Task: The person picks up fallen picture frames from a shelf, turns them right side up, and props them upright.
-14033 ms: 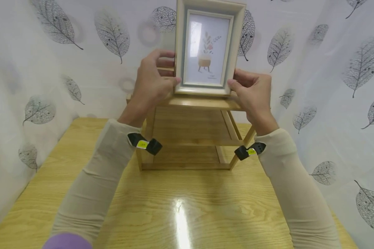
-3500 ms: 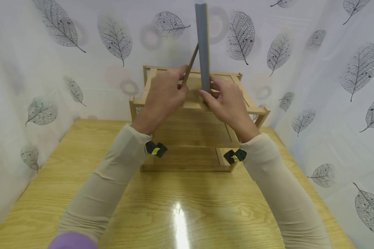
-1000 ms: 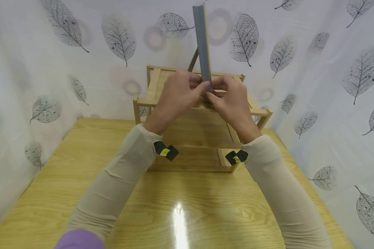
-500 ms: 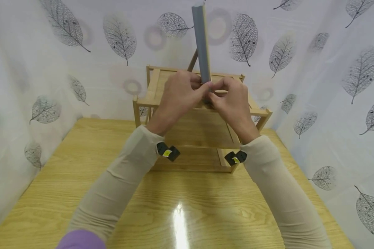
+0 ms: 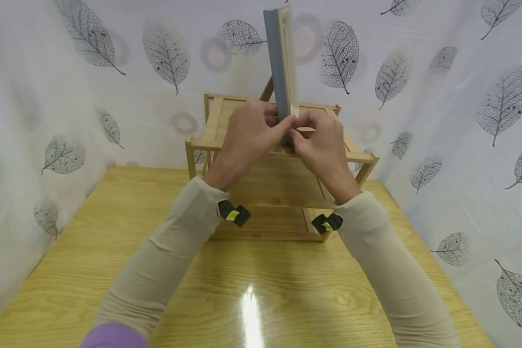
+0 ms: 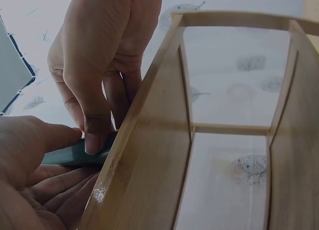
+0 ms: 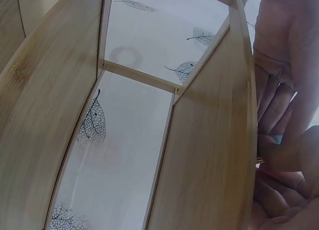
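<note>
In the head view a picture frame [image 5: 278, 63] stands nearly edge-on on the top board of a wooden rack [image 5: 282, 181]. Its blue-grey side faces me, and a narrow strip of its cream front shows on the right. A brown support leg [image 5: 267, 89] slants behind it. My left hand [image 5: 248, 135] grips the frame's lower near edge, thumb in front, other fingers partly hidden behind. Close against that thumb, my right hand [image 5: 324, 145] pinches the bottom of the same edge. The left wrist view shows fingers around the frame's blue-grey edge [image 6: 72, 155] beside the rack's board.
The rack has lower shelves and stands on a wood-grain table [image 5: 243, 280] near its back edge. Behind and at both sides hangs a pale curtain [image 5: 396, 159] printed with dark leaves. A purple object [image 5: 113, 336] shows at the bottom left.
Earlier the frame's picture faced me; then it was turned edge-on. My left hand went from the support leg to the near edge. In the last half second the frame rotated slightly, exposing its front.
</note>
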A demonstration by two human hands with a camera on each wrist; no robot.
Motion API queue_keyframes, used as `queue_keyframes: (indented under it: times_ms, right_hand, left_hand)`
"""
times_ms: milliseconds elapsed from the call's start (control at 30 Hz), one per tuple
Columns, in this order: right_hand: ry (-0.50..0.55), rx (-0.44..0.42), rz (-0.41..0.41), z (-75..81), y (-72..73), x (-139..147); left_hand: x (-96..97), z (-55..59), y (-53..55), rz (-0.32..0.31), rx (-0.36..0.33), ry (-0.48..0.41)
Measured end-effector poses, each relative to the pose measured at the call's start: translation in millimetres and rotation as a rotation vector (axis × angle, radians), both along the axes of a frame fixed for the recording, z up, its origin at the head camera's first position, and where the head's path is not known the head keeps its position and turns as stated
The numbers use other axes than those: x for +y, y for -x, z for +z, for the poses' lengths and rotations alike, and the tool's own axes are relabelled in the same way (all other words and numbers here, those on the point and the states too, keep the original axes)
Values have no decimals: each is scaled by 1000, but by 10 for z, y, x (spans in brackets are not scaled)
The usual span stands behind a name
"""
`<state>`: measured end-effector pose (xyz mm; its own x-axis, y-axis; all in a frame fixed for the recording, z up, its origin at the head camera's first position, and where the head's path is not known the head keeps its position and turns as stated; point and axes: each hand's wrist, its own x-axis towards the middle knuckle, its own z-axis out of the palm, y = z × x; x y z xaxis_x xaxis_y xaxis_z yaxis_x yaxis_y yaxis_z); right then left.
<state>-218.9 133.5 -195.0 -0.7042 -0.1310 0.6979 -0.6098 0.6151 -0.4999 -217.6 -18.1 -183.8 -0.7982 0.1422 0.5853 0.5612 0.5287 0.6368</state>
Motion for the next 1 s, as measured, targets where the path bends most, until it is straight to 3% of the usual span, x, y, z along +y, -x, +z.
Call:
queue_keyframes:
  times_ms: [433, 800, 1000]
  right_hand:
    - [-31, 15, -26, 27, -66, 4]
    - [-49, 9, 30, 31, -61, 18]
    - [-48, -20, 59, 15, -51, 48]
  left_hand:
    - [12, -10, -17, -3, -12, -33]
    - [-7, -28, 29, 43, 23, -34]
    - [-20, -15, 29, 53, 9, -17]
